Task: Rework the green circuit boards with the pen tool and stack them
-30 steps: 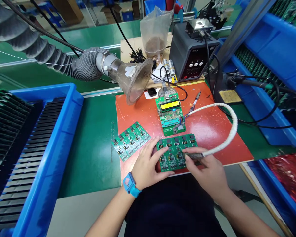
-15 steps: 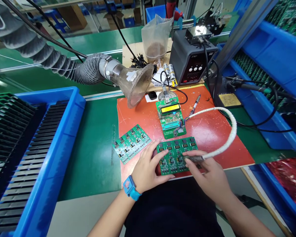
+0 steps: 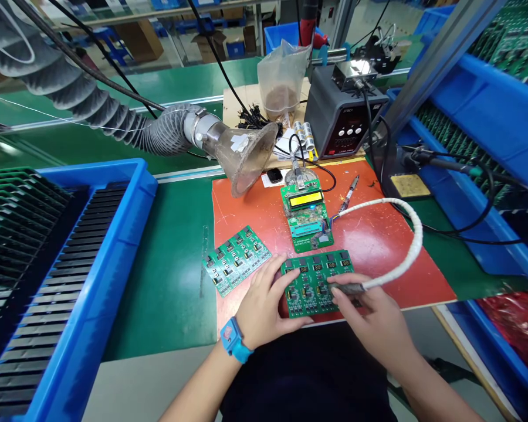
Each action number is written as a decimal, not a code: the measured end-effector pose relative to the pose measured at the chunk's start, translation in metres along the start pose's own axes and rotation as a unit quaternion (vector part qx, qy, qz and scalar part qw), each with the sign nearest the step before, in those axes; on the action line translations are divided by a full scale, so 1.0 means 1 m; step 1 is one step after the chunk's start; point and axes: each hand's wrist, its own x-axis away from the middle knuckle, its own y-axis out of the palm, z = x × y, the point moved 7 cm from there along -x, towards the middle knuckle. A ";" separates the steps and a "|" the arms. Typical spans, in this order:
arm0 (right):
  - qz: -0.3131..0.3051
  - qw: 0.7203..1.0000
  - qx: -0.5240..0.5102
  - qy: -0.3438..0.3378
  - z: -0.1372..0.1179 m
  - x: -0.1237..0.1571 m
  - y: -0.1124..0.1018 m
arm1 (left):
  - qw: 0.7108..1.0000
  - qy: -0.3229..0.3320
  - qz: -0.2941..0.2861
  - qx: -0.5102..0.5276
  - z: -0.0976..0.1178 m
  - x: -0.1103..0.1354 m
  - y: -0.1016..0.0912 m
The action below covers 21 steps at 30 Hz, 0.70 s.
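Note:
A green circuit board panel point(image 3: 315, 281) with a row of small displays lies on the red mat point(image 3: 369, 234) at the near edge. My left hand point(image 3: 264, 305) grips the panel's left side, thumb under the near edge and fingers on top. My right hand point(image 3: 376, 319) is closed on a probe connector point(image 3: 349, 288) at the end of a white wrapped cable point(image 3: 405, 252), pressing it onto the panel's right part. The cable runs to a green tester board point(image 3: 308, 215) with a lit yellow display.
A second green panel point(image 3: 236, 260) lies left of the held one. A fume extraction hose with a clear funnel point(image 3: 246, 153) hangs over the mat. A grey soldering station point(image 3: 343, 117) stands behind. Blue bins point(image 3: 114, 246) of boards flank both sides.
The view has shifted slightly downward. Both hands stay on the panel, with the probe still pressed on its right part.

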 end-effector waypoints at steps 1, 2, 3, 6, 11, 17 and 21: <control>0.000 1.000 -0.001 0.001 0.000 0.000 0.000 | 1.000 -0.004 0.003 0.006 0.000 0.000 0.000; 0.000 1.000 -0.002 0.002 0.001 0.000 0.000 | 1.000 -0.008 0.007 0.011 -0.001 0.000 -0.001; 0.001 1.000 -0.003 0.004 0.002 0.001 0.000 | 1.000 -0.010 0.012 0.016 -0.001 0.000 -0.001; -0.002 1.000 -0.004 0.014 0.005 0.001 0.001 | 1.000 -0.020 0.017 0.016 -0.003 0.001 0.000; -0.001 1.000 -0.009 0.006 0.006 0.000 0.001 | 0.999 -0.038 0.007 0.006 -0.007 0.003 0.002; 0.001 1.000 -0.006 0.014 0.005 0.001 0.001 | 0.999 -0.034 -0.002 -0.001 -0.005 0.002 0.003; -0.005 0.999 -0.010 0.030 0.007 0.002 0.001 | 0.999 -0.030 -0.013 -0.005 -0.005 0.001 0.003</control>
